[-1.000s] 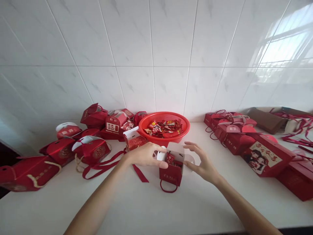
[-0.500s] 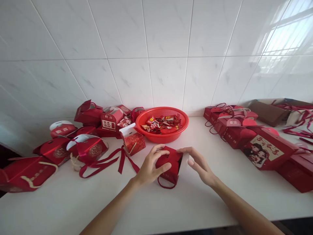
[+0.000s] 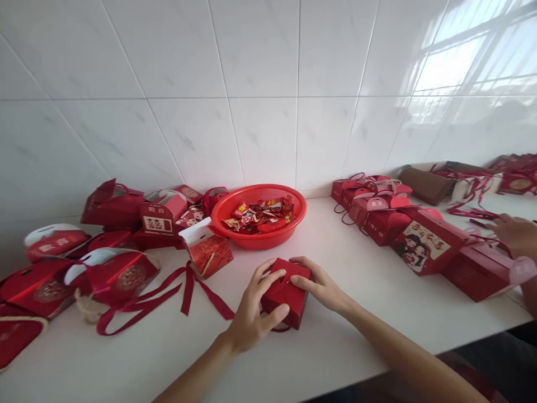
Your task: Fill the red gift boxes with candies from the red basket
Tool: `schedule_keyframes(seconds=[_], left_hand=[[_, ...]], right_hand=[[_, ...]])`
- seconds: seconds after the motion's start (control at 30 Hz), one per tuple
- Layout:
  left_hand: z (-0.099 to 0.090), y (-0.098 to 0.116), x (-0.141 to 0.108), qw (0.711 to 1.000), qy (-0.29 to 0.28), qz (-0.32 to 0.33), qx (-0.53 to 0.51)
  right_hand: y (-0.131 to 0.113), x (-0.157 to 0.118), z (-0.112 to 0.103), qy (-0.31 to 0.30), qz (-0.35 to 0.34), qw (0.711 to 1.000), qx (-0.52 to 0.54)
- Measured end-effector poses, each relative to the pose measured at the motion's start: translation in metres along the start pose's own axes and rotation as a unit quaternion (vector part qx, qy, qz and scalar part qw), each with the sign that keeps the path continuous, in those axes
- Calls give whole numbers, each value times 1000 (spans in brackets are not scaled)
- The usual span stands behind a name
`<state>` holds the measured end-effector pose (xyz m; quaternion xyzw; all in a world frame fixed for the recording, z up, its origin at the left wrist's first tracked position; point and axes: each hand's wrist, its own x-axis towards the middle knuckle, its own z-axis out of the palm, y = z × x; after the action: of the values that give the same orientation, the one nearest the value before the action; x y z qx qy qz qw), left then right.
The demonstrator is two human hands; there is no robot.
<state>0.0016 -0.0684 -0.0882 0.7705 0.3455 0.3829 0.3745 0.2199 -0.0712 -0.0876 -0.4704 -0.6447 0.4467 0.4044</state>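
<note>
A small red box stands on the white table between my hands, its top flaps folded over and a cord loop low at its near side. My left hand rests against the box's left side and top, thumb and fingers spread around it. On the upper right, my right hand has its fingers on the lid, pressing a flap. Behind them is a red plastic basket of wrapped sweets. An open red box with a white flap sits to the left, beside a dark red ribbon.
Several red gift boxes crowd the left side, and more line the right. Further right are a cardboard box and another person's hand. A tiled wall rises behind the table.
The right flap of the box has folded down, with my right hand now over the lid. The view has turned right, and another person's hand has come into sight.
</note>
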Motion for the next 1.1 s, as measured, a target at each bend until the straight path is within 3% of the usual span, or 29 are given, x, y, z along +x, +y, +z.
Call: schedule_keyframes(seconds=[0.17, 0.3, 0.57, 0.7, 0.87, 0.93, 1.0, 1.1], left_hand=[[3, 3, 0, 1000, -5, -2, 20], [6, 1, 2, 998, 53, -7, 39], [7, -4, 5, 984, 126, -113, 53], [7, -3, 6, 985, 94, -145, 7], [14, -2, 3, 993, 10, -104, -52], [16, -1, 0, 995, -18, -86, -43], [17, -1, -2, 997, -40, -68, -16], [16, -4, -4, 997, -57, -54, 15]], right_hand=[[-7, 3, -18, -12, 0, 1000, -29], [-8, 5, -29, -51, -1, 998, -47], [-6, 2, -33, -3, 46, 994, -102], [-11, -8, -22, 62, -13, 991, -114], [-14, -29, -8, 91, -98, 971, -195], [-10, -41, -11, 133, -104, 965, -203], [-4, -57, -21, 214, -93, 952, -197], [7, -91, -46, 400, -65, 892, -203]])
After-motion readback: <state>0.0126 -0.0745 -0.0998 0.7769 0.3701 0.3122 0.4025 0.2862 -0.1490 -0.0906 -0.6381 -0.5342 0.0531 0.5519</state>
